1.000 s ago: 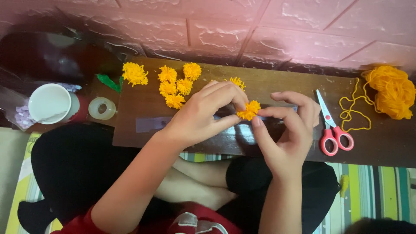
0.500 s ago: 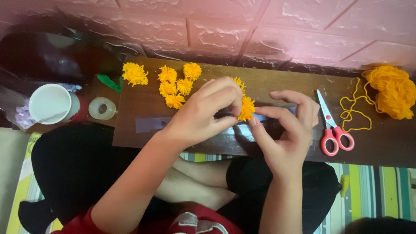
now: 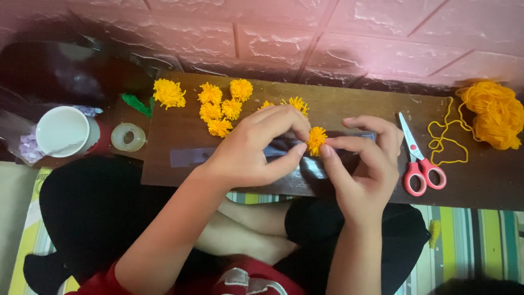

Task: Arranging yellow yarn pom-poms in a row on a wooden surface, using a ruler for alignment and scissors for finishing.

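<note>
- At the far left, beside the dark wooden board (image 3: 180, 164), a round white plastic cup (image 3: 63, 131) stands next to a small roll of clear tape (image 3: 128, 137)
- A green scrap of leaf-shaped material (image 3: 135, 103) lies just beyond the roll
- On the board's far edge sit fluffy orange yarn pompoms (image 3: 221, 106), one apart at the left and a cluster of four near the middle
- The left hand (image 3: 251, 150) curls over the board's middle, thumb and fingertips pinching one side of a small orange yarn pompom (image 3: 316, 140)
- That pompom is held just above the board, between both hands
- The right hand (image 3: 365, 164) pinches its other side with thumb and forefinger
- Red-handled scissors (image 3: 417, 164) lie closed just right of that hand
- A loose bundle of orange yarn (image 3: 494, 114) rests at the far right, a strand trailing towards the scissors
</note>
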